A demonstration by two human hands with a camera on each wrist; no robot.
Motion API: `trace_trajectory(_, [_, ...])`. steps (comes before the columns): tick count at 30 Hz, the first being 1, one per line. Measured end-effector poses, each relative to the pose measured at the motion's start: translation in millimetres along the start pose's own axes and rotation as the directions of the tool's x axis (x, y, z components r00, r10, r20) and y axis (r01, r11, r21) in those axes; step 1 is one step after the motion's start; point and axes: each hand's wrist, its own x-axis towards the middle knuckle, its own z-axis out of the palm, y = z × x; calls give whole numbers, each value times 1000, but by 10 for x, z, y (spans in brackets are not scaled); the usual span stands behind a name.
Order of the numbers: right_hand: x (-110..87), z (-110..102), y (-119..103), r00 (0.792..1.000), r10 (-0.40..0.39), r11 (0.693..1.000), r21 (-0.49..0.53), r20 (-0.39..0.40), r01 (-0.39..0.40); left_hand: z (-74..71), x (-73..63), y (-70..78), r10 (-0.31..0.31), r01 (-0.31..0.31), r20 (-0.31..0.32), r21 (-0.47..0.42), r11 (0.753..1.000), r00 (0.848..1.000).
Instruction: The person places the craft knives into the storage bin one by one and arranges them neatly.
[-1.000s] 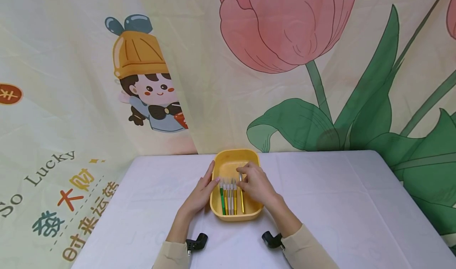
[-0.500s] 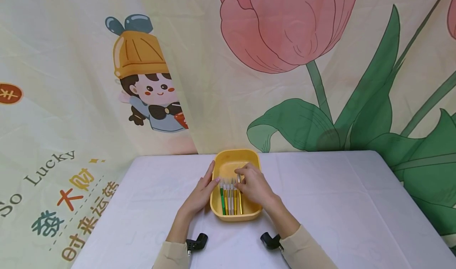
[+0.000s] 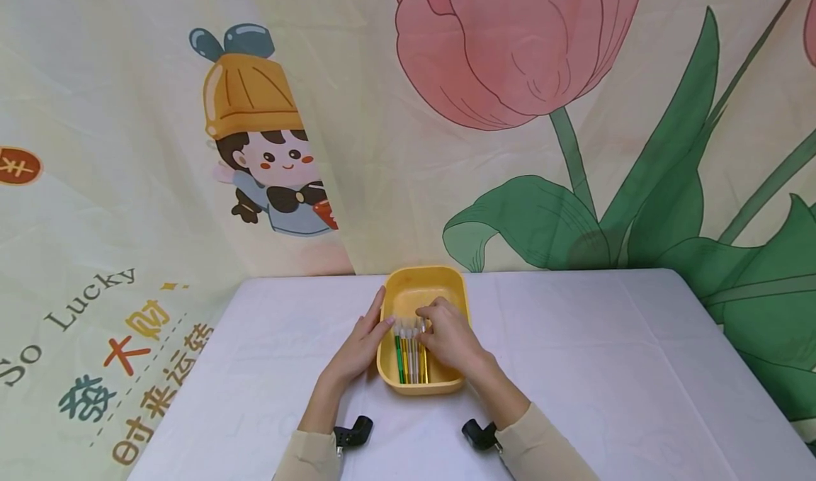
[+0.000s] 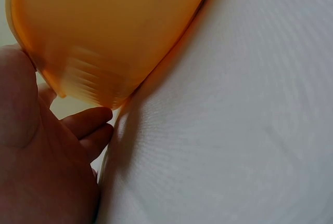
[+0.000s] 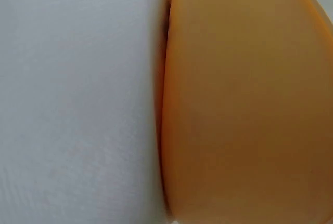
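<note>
A yellow plastic tray [image 3: 423, 389] stands on the white-covered table in the head view. My left hand [image 3: 354, 346] holds its left wall, thumb over the rim and fingers along the outside. Inside, several slim paintbrushes [image 3: 406, 362] lie side by side, with green, gold and silver handles and pale pointed ends. My right hand [image 3: 450, 335] pinches the upper part of a gold-handled paintbrush [image 3: 426, 369] at the row's right end, nearly touching its neighbour. The left wrist view has the tray's outer wall [image 4: 119, 16] against my fingers; the right wrist view shows no fingers.
White cloth covers the table [image 3: 574, 368] on both sides of the tray. Behind the far edge hangs a printed fabric backdrop [image 3: 370, 148] with a tulip and a cartoon figure. Black wrist cameras [image 3: 479, 435] sit low over the cloth.
My right hand has moved left, bringing the gold-handled paintbrush from a gap at the right up close to the row. The left hand and tray have stayed in place.
</note>
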Motion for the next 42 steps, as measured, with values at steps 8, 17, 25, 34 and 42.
trace_trajectory(8, [-1, 12, 4, 999, 44, 999, -13, 24, -43, 13, -1, -1, -31, 31, -3, -14, 999, 1000])
trace_trajectory(17, [-1, 12, 6, 998, 54, 998, -39, 38, -52, 1, -10, 9, -21, 21, -5, -7, 1000, 1000])
trace_trajectory(25, [3, 26, 18, 997, 57, 997, -63, 44, -54, -1, -4, -6, -6, 6, -6, 1, 1000, 1000])
trace_trajectory(34, [21, 43, 38, 998, 42, 995, -91, 55, -37, -4, -10, 22, -10, 10, 1, -2, 1000, 1000])
trace_trajectory(42, [22, 45, 37, 997, 45, 995, -96, 60, -40, -3, -14, 30, -7, 7, -1, -3, 1000, 1000])
